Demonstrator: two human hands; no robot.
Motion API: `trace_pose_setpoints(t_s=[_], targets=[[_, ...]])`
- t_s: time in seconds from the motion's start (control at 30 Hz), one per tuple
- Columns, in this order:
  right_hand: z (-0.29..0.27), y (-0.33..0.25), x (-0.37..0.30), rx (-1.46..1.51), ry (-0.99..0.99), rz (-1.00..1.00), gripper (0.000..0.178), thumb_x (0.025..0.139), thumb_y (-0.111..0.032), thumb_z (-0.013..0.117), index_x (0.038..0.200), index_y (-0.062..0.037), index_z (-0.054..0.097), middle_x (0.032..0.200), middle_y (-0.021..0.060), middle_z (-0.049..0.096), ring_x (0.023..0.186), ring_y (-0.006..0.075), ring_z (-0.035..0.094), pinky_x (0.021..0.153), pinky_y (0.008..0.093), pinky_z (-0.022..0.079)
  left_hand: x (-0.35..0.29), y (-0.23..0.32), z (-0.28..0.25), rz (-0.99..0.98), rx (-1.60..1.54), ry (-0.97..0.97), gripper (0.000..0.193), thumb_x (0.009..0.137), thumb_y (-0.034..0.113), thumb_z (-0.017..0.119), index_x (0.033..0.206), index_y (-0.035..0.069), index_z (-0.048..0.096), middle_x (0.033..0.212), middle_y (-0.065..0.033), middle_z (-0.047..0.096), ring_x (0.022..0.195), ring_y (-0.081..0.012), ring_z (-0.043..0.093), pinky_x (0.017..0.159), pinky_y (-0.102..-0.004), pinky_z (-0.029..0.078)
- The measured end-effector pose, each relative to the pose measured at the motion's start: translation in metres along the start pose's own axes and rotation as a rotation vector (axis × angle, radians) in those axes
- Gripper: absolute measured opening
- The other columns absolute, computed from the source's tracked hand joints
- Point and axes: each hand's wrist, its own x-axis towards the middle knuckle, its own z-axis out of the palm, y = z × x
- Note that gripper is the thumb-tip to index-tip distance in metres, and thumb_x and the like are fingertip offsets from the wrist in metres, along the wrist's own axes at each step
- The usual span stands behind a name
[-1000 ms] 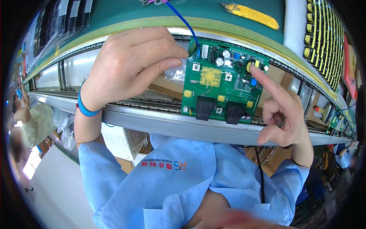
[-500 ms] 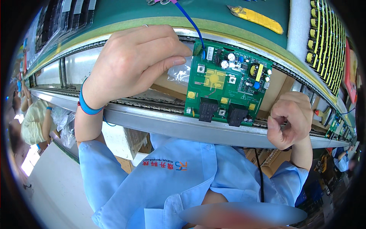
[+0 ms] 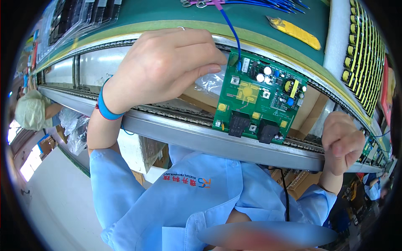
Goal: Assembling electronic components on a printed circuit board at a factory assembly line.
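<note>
A green circuit board (image 3: 251, 104) lies across the two metal rails in front of me. It carries black block parts, round white-topped capacitors and yellow square pads. My left hand (image 3: 176, 67), with a blue wristband, pinches at the board's upper left edge; the fingertips are pressed together there. A blue wire (image 3: 231, 31) reaches from the far mat down to the board's upper left corner, beside these fingertips. Off the board's right side is my right hand (image 3: 343, 142), its fingers curled in. It is slightly smeared, and whatever may be inside is hidden.
Beyond the rails, a green mat (image 3: 247, 25) holds a yellow-handled cutter (image 3: 295, 33) and several blue wires (image 3: 268, 3). A tray of yellow-and-black parts (image 3: 368, 54) stands far right. Clear plastic packs (image 3: 83, 21) lie far left. Another person (image 3: 31, 111) is at the left.
My right hand has moved to the right, away from the board, still curled. My left hand stays at the board's upper left edge. The whole view has shifted slightly.
</note>
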Motion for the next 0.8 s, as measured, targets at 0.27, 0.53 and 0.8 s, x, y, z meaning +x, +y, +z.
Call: trace_pose_setpoints(t_s=[0.27,0.53,0.8], targets=[[-0.017,0.004,0.004,0.295,-0.072,0.08,0.046,0.089,-0.06,0.057,0.088,-0.0159,0.045,0.056,-0.0018,0.049,0.047,0.0104,0.041,0.047,0.0251,0.028,-0.002,0.0,0.0,0.013,0.022,0.033,0.015,0.076,0.005,0.071,0.091,0.004,0.068,0.083,-0.0098,0.063,0.073,-0.0284,0.063,0.06,-0.0364,0.049],[-0.035,0.012,0.012,0.918,0.021,0.298,0.041,0.097,-0.048,0.052,0.076,-0.0139,0.046,0.056,-0.0039,0.043,0.046,0.005,0.036,0.046,0.0201,0.029,-0.003,-0.002,0.001,0.012,0.039,0.035,0.015,0.075,0.006,0.071,0.09,0.004,0.068,0.082,-0.0095,0.063,0.073,-0.0279,0.062,0.06,-0.0364,0.049],[-0.039,0.019,0.012,0.966,-0.013,0.322,0.042,0.099,-0.05,0.043,0.081,-0.0132,0.048,0.061,-0.0019,0.045,0.051,0.0072,0.036,0.051,0.0216,0.032,-0.003,-0.002,0.001,0.009,0.043,0.029,0.016,0.075,0.005,0.071,0.09,0.004,0.068,0.082,-0.0094,0.063,0.073,-0.0277,0.062,0.06,-0.0361,0.049]])
